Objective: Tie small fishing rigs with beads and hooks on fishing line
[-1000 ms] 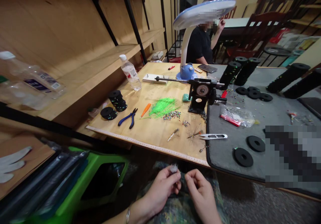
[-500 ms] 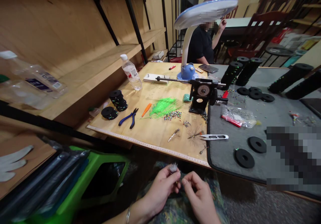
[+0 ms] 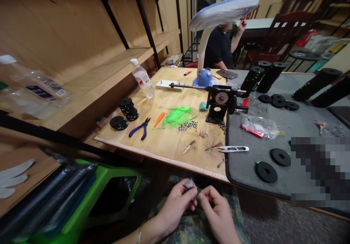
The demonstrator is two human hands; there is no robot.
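Note:
My left hand (image 3: 176, 204) is closed around a small grey, bristly bundle (image 3: 188, 184), whose tip sticks up above the thumb and forefinger. My right hand (image 3: 217, 209) is close beside it, thumb and forefinger pinched together; whatever they hold is too small to make out. Both hands are above my lap, just short of the table edge. Nearest on the table are thread snips (image 3: 234, 149), small wire pieces (image 3: 213, 146) and a thin pale piece with bristles (image 3: 189, 147). Behind these are mixed beads (image 3: 188, 125) and a heap of bright green strands (image 3: 178, 116).
A black winding machine (image 3: 221, 103) stands mid-table, near a lamp (image 3: 205, 78). Blue-handled pliers (image 3: 140, 129), an orange tool (image 3: 159, 120) and a bottle (image 3: 143, 79) are leftward. Black foam spools (image 3: 266, 172) lie on the grey mat (image 3: 246, 167). A person (image 3: 220, 49) sits behind the table.
Both hands stay almost in place. The grey bundle in my left hand is tilted slightly differently; otherwise the view has barely shifted.

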